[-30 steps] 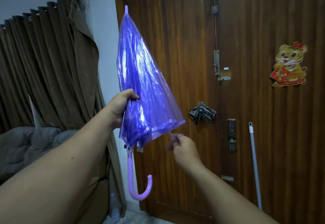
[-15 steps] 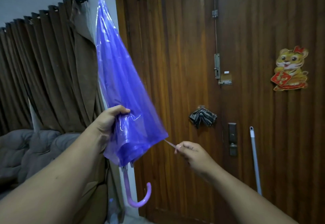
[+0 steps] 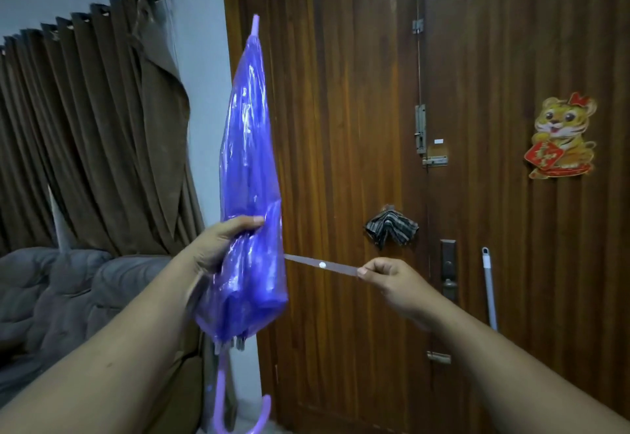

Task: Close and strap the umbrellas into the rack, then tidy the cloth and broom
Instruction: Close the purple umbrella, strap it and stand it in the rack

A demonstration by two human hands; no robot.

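The left hand [image 3: 221, 246] grips the folded purple umbrella [image 3: 249, 174] upright at left, near the door [image 3: 341, 126]. The right hand [image 3: 388, 280] pinches its strap [image 3: 320, 265], stretched taut rightward. A cloth [image 3: 391, 227] hangs on the door; the broom handle [image 3: 489, 290] leans farther right.

Dim, flat indoor light with a cool blue cast; source not visible. Soft shadows only. Specular glare streaks on the umbrella [image 3: 249, 174] plastic. Wide-angle distortion: door [image 3: 358, 195] edges and curtain [image 3: 95, 119] bow toward the frame borders. Near forearms are soft and slightly blurred; mid-scene is reasonably sharp, with mild noise.
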